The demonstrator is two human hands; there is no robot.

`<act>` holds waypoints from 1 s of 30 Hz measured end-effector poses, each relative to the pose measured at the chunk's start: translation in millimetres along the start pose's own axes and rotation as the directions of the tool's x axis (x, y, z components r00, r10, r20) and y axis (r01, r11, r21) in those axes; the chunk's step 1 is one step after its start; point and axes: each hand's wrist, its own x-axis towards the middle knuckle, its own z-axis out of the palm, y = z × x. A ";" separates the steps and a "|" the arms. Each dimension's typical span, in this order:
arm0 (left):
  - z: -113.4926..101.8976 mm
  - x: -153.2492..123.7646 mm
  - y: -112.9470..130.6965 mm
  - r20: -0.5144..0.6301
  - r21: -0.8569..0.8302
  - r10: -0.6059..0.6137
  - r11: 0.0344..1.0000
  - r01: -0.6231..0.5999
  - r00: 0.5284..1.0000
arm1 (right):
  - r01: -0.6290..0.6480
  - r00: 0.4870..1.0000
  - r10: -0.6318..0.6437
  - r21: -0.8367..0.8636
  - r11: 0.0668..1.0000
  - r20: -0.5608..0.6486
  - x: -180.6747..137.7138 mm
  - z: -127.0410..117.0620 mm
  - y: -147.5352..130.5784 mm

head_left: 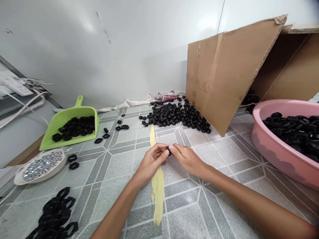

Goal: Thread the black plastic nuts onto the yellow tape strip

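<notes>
Landmark: yellow strip (158,192) on the tiled floor, running from the foreground away toward the wall. Small black piece (168,151) is held raised in both hands, just right of the strip's line and past its middle. Thumbs and fingers cover much of it; the visible part is taller than wide, so its longer visible side reads as near upright, top leaning slightly left, roughly in line with the strip. True long axis and facing of any opening: cannot tell. Left hand (151,161), over the strip: thumb pressed to the piece, fingers curled behind in a loose hollow, grip narrow. Right hand (186,159), right of the strip: thumb and forefinger pinched on the piece's right side, remaining fingers folded, grip narrow. Beyond the strip's far end and to its right, heap of black pieces (171,114) against a cardboard box (219,73). Far right of the strip, pink basin (276,156), filled with like pieces. Well left of the strip, green dustpan (53,126) carrying more; nearer, white bowl (52,170) of shiny bits.
</notes>
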 end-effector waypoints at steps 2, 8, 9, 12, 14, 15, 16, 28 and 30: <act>-0.2 0.7 -0.5 -0.032 0.000 -0.014 1.000 0.014 0.999 | -0.010 1.000 0.011 0.032 0.999 -0.016 -0.1 -0.2 -0.5; 0.9 0.0 -0.1 0.001 0.054 -0.007 0.999 0.007 1.000 | -0.005 1.000 0.005 -0.010 1.000 -0.013 -1.8 0.0 -0.2; 1.5 0.0 -0.1 0.002 0.059 0.004 0.998 -0.005 1.000 | -0.011 1.000 0.011 -0.013 1.000 -0.005 -1.2 -0.5 0.3; 3.2 0.5 -2.1 -0.028 0.087 0.047 0.995 -0.045 0.998 | -0.032 0.999 0.032 0.010 0.999 0.037 2.2 -3.8 2.2; 4.6 1.0 -5.4 -0.050 0.106 0.079 0.992 -0.074 0.996 | -0.045 0.997 0.043 0.036 0.998 0.064 4.8 -6.3 3.5; 5.8 1.0 -7.5 -0.058 0.114 0.093 0.990 -0.086 0.994 | -0.048 0.996 0.044 0.050 0.998 0.074 6.0 -7.2 4.3; 7.3 0.7 -9.7 -0.074 0.125 0.107 0.987 -0.097 0.992 | -0.050 0.996 0.045 0.067 0.996 0.080 7.0 -7.7 5.0; 24.2 -10.7 -11.1 -0.249 0.496 0.239 0.864 -0.089 0.939 | -0.139 0.990 0.119 0.330 0.934 0.079 5.2 -2.6 7.6; 23.1 -10.5 -12.6 -0.255 0.500 0.223 0.863 -0.070 0.941 | -0.132 0.990 0.109 0.333 0.934 0.087 5.1 -3.2 9.0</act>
